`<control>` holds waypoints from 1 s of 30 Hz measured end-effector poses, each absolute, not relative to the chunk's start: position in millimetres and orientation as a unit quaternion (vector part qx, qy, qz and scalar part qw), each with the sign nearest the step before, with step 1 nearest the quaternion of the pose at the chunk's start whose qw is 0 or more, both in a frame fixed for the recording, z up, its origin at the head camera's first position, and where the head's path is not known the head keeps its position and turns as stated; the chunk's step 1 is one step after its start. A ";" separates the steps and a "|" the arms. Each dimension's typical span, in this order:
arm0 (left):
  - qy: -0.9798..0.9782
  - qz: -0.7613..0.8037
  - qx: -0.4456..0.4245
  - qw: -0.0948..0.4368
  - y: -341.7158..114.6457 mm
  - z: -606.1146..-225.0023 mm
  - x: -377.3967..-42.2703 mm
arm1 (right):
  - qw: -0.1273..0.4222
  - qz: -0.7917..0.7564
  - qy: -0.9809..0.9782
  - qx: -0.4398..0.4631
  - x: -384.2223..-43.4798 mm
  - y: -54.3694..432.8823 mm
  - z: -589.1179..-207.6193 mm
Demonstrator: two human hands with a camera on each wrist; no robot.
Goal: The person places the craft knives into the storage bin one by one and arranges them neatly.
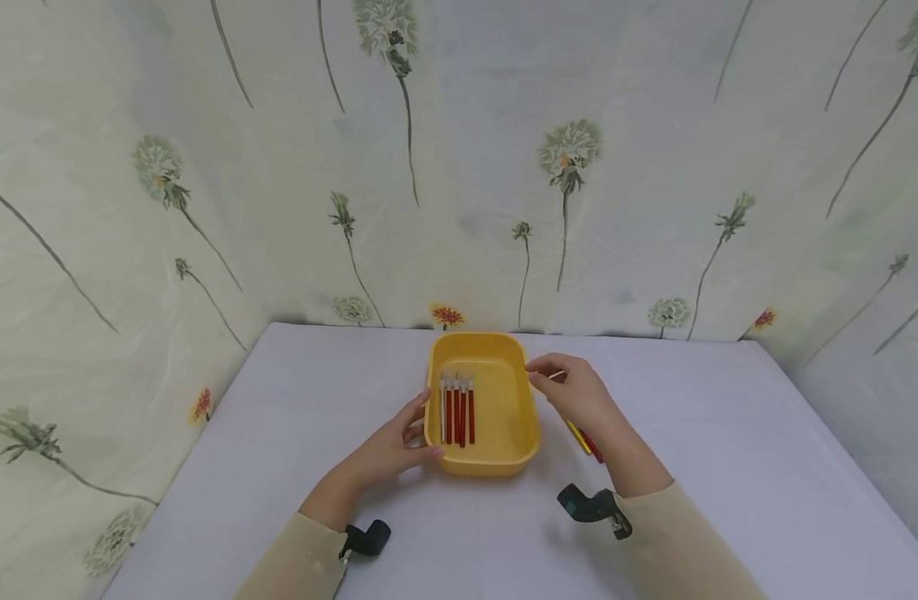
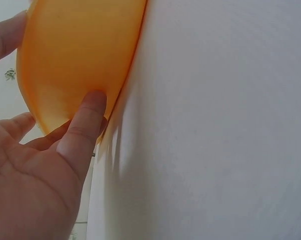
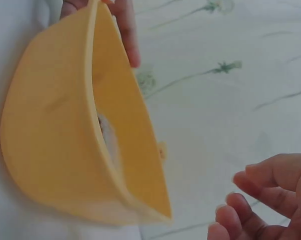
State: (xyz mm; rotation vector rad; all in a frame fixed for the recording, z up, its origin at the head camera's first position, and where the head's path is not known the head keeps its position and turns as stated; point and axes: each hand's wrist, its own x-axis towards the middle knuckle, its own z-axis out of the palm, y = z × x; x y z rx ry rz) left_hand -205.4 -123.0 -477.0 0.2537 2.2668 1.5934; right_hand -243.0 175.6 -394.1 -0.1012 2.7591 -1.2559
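Observation:
A yellow plastic tray (image 1: pixel 504 450) stands on the table with several slim red-handled sticks (image 1: pixel 455 412) inside, side by side along its left; their upper ends are pale and pointed. One stick at the left of the row looks whitish. My left hand (image 1: pixel 389 446) holds the tray's left side, fingers against the outer wall (image 2: pixel 80 55) and thumb at the rim near the front corner. Over by the right rim is my right hand (image 1: pixel 579 392), its fingers loosely bent. In the right wrist view those fingers (image 3: pixel 240 215) hold nothing and are apart from the tray.
Beside my right wrist, a yellow stick (image 1: pixel 578 437) and a red stick (image 1: pixel 594 450) lie on the white table (image 1: pixel 729 467), partly hidden by the forearm. A dandelion-patterned cloth (image 1: pixel 474 167) hangs behind the table and at its sides.

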 end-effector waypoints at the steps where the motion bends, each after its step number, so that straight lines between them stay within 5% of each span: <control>1: 0.802 0.563 0.089 0.178 -123.0 -477.0 -205.5 | 0.056 -0.408 0.911 -0.030 -242.3 180.7 -393.9; 14: 0.803 0.562 0.087 0.177 -123.7 -477.7 -205.3 | 0.079 -0.379 0.922 -0.021 -237.4 238.2 -403.2; 30: 0.803 0.561 0.089 0.179 -123.8 -479.1 -205.7 | 0.103 -0.382 0.918 0.000 -249.4 279.3 -460.1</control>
